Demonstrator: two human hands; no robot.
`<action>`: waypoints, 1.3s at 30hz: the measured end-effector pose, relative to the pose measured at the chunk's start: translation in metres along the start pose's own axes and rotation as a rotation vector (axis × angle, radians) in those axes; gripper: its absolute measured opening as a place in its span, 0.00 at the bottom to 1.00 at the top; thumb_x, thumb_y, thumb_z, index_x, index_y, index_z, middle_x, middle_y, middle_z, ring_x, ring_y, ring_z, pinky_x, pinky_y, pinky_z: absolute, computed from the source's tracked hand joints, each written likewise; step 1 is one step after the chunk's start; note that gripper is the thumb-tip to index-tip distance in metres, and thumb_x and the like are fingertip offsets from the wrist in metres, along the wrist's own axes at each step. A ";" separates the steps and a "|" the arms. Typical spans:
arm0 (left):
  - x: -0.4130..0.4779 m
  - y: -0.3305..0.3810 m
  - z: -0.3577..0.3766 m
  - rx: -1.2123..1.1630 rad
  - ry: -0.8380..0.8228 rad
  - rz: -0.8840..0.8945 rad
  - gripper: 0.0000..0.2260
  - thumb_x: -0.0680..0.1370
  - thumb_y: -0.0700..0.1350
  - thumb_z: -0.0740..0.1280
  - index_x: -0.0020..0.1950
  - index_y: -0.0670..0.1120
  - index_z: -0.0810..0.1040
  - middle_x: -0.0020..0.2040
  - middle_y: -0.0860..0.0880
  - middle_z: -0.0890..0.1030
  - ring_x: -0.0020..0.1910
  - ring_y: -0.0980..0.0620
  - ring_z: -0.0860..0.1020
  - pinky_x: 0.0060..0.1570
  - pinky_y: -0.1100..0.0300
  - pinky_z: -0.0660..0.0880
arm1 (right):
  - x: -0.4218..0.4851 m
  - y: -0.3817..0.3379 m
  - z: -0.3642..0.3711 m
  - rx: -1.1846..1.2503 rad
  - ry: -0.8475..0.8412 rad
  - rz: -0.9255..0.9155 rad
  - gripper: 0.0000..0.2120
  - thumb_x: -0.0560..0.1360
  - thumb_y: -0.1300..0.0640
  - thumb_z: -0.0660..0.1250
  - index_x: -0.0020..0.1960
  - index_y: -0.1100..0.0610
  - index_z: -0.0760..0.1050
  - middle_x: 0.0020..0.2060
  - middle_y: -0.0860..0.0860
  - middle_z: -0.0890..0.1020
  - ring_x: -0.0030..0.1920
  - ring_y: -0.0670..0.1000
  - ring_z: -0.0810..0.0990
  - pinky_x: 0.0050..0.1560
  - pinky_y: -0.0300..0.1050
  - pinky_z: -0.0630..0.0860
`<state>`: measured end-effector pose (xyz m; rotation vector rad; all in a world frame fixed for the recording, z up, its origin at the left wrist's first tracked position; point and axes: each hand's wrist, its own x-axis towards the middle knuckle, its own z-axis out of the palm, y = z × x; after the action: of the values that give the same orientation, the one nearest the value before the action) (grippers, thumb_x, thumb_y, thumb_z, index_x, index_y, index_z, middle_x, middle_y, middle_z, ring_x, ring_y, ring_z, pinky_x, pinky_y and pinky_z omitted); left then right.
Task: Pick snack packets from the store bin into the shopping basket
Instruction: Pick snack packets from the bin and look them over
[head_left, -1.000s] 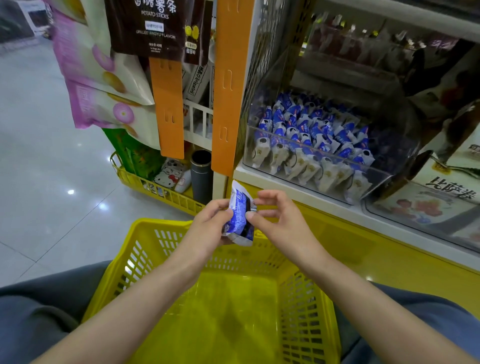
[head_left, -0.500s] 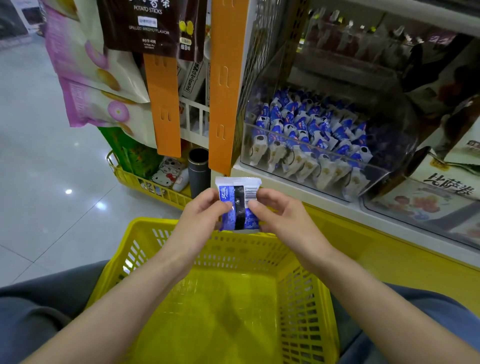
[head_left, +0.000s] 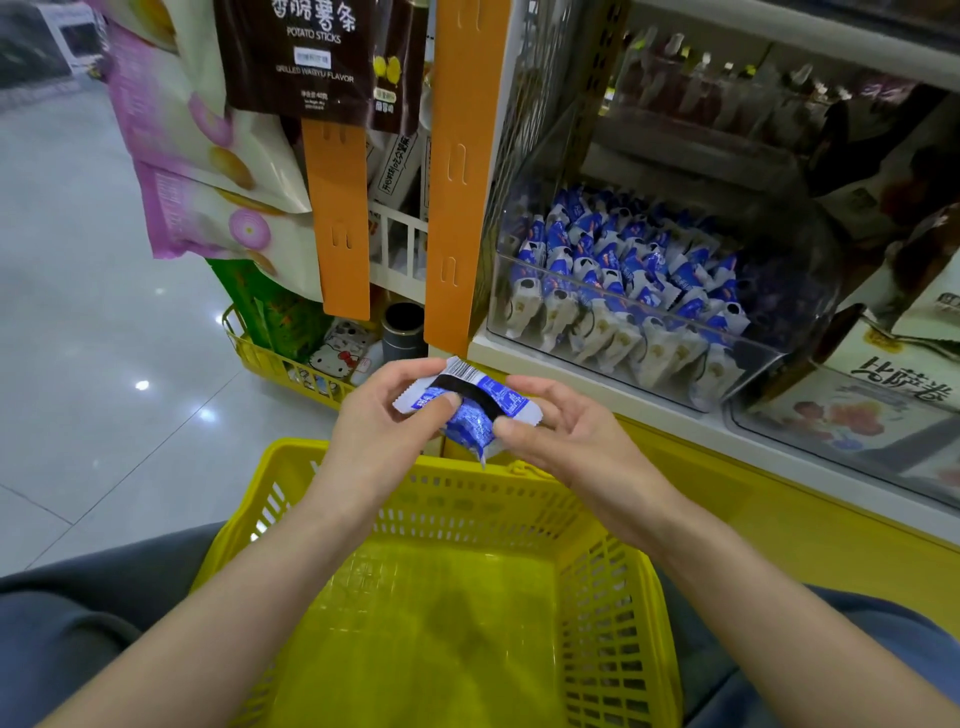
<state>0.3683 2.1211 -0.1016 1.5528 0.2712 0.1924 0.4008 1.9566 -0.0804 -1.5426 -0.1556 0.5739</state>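
I'm holding one snack packet (head_left: 470, 415) in both hands, above the far rim of the yellow shopping basket (head_left: 415, 649) and not inside it. The basket is sitting on my lap, between my knees in grey trousers (head_left: 78, 623).

My left hand (head_left: 382, 423) is pinching the packet's left end, with the thumb on the blue face and the fingers behind it. My right hand (head_left: 569, 434) is pinching the right end, with the thumb on the lower edge and the fingers curling over the top. Both grips are pressing on the packet, neither is spread.

The packet is blue and white and is lying tilted, with a black band and a barcode facing me.

The clear bin (head_left: 649, 325) is sitting on the white shelf (head_left: 582, 379) just beyond my right hand. Many more blue and white packets (head_left: 623, 270) are piled inside it.

Two orange strips (head_left: 457, 171) are hanging left of the bin. A brown potato sticks bag (head_left: 301, 52) and pink and cream bags (head_left: 171, 130) are hanging at the top left. A smaller yellow basket (head_left: 260, 358) is standing on the glossy floor (head_left: 78, 312), with a dark cup (head_left: 404, 330) just beside it.
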 end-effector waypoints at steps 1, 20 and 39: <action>0.000 -0.001 0.001 0.022 0.018 0.016 0.11 0.74 0.38 0.68 0.54 0.51 0.79 0.46 0.54 0.83 0.42 0.61 0.80 0.38 0.68 0.77 | -0.001 0.000 0.001 -0.008 -0.004 -0.006 0.26 0.69 0.65 0.70 0.64 0.56 0.67 0.54 0.52 0.81 0.49 0.48 0.83 0.46 0.35 0.78; -0.008 -0.003 0.001 0.585 -0.070 0.543 0.07 0.76 0.44 0.66 0.53 0.48 0.79 0.46 0.54 0.79 0.43 0.60 0.77 0.36 0.69 0.73 | -0.004 0.003 0.008 0.025 -0.053 -0.035 0.28 0.65 0.47 0.67 0.62 0.57 0.70 0.52 0.54 0.82 0.53 0.49 0.81 0.56 0.46 0.78; -0.007 -0.006 0.007 0.462 -0.130 0.282 0.04 0.75 0.42 0.68 0.44 0.51 0.79 0.37 0.58 0.81 0.38 0.63 0.78 0.35 0.73 0.72 | 0.005 0.015 0.009 -0.346 0.105 -0.195 0.14 0.77 0.58 0.62 0.63 0.57 0.71 0.52 0.53 0.81 0.53 0.50 0.80 0.57 0.50 0.76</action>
<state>0.3631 2.1126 -0.1075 2.0531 -0.0132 0.2604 0.3974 1.9654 -0.0961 -1.8627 -0.3349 0.3205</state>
